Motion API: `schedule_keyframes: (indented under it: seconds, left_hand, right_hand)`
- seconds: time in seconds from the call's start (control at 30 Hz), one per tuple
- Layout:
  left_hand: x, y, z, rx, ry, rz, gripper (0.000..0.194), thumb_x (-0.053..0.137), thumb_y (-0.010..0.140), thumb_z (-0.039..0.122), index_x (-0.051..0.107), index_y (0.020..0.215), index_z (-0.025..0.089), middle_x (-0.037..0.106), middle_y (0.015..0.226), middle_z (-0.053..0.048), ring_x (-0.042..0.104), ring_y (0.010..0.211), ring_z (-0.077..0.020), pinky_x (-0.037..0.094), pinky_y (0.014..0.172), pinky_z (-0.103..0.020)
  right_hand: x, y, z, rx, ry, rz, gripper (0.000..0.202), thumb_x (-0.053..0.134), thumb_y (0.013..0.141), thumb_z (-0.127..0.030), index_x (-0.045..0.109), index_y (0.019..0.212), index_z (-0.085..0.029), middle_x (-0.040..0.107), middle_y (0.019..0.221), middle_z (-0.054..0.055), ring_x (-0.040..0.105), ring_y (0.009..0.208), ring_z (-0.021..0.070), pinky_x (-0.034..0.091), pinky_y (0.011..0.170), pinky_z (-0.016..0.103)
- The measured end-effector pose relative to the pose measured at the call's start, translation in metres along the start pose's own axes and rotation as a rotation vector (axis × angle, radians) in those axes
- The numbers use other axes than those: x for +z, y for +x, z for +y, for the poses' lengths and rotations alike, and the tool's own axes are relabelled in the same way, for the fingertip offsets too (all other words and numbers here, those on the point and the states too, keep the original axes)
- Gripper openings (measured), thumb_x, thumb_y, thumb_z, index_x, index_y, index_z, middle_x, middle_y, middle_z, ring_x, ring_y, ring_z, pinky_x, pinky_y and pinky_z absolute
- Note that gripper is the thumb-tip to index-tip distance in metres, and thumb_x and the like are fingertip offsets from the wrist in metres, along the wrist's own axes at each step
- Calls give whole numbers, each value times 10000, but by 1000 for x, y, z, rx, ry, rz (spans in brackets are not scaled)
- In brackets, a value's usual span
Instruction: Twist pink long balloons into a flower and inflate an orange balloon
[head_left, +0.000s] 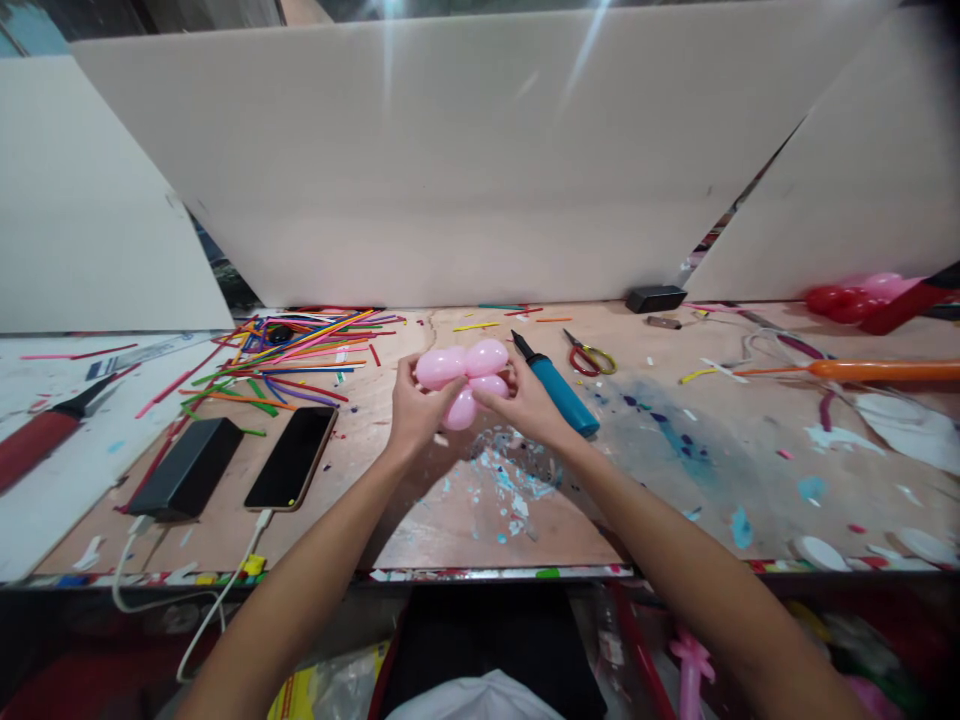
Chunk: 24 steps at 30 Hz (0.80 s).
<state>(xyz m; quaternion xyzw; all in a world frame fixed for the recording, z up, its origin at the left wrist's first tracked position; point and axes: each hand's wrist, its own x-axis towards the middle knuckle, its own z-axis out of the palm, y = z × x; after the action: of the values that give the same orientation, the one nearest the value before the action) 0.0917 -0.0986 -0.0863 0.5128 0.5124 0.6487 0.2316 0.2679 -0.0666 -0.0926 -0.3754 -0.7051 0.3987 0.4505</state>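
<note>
Between my two hands, above the middle of the table, is a pink balloon twisted into several rounded bubbles that meet at a centre. My left hand grips its left side, with the thumb pressed near the twisted centre. On the other side my right hand is closed around the right-hand bubbles, its thumb also close to the middle. The fingers behind the balloon are mostly hidden. Just right of my right hand lies a blue balloon pump with a black nozzle, and beyond it a pair of scissors with red and yellow handles.
Uninflated balloons lie heaped at the left. Nearer are a phone on a white cable and a black box. An orange balloon rests at right. A white panel stands along the back.
</note>
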Motion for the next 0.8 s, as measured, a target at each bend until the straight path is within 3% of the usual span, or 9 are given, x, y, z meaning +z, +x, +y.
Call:
schedule_keyframes:
  seconds: [0.1,0.2,0.27,0.33,0.47,0.6,0.67,0.8]
  left_hand:
    - [-11,7,3,134,102,-158,755,914,501,375,623,1183,232,629,1225,-102,566,1165,-296,449,1002,-423]
    - [-20,16,3,82,188,-461,635,869,586,395,665,1159,215,692,1130,-102,628,1055,-301,483,936,-439]
    - [-24,21,2,41,169,-565,550,809,673,396,663,1163,195,694,1148,-107,649,1013,-281,506,887,-412]
    - [-26,25,1,48,94,-568,493,770,714,349,656,1161,177,686,1169,-108,645,1039,-266,500,910,-392]
    - [-24,24,5,105,-61,-471,358,708,722,237,662,1066,151,697,1073,-93,643,1010,-234,482,945,-358]
    - [-19,17,9,110,-154,-425,405,697,680,196,652,1081,159,701,1062,-80,652,975,-223,506,897,-328]
    - [-19,14,9,125,-139,-461,472,683,661,162,646,1132,169,700,1107,-79,650,1015,-230,499,926,-333]
    - [-23,12,11,168,-41,-653,483,662,681,140,659,1163,181,695,1170,-83,634,1095,-247,473,986,-354]
  right_hand:
    - [-9,0,-3,-111,-214,-72,768,779,730,-439,451,1397,-243,659,1215,110,647,1072,275,516,920,430]
    - [-12,-1,-2,-160,-343,-113,762,786,716,-462,492,1383,-240,682,1165,111,644,1073,306,505,918,454]
    - [-12,-1,-1,-194,-335,-91,678,761,742,-466,534,1336,-233,658,1223,116,621,1123,310,487,946,458]
    - [-11,-1,-2,-227,-280,-76,568,735,774,-447,573,1271,-227,644,1246,107,612,1129,292,476,958,441]
    - [-11,0,-8,-196,-145,-40,402,694,810,-443,607,1120,-203,661,1102,79,626,996,241,492,873,376]
    - [-11,3,-4,-83,-68,-17,393,611,848,-527,599,1034,-182,639,970,56,602,860,203,488,750,324]
    - [-10,5,2,-33,-78,-16,387,561,869,-546,604,998,-185,638,926,48,592,832,199,482,733,321]
    - [-6,7,9,22,-109,-24,319,574,858,-497,618,959,-198,656,960,49,594,900,212,480,795,336]
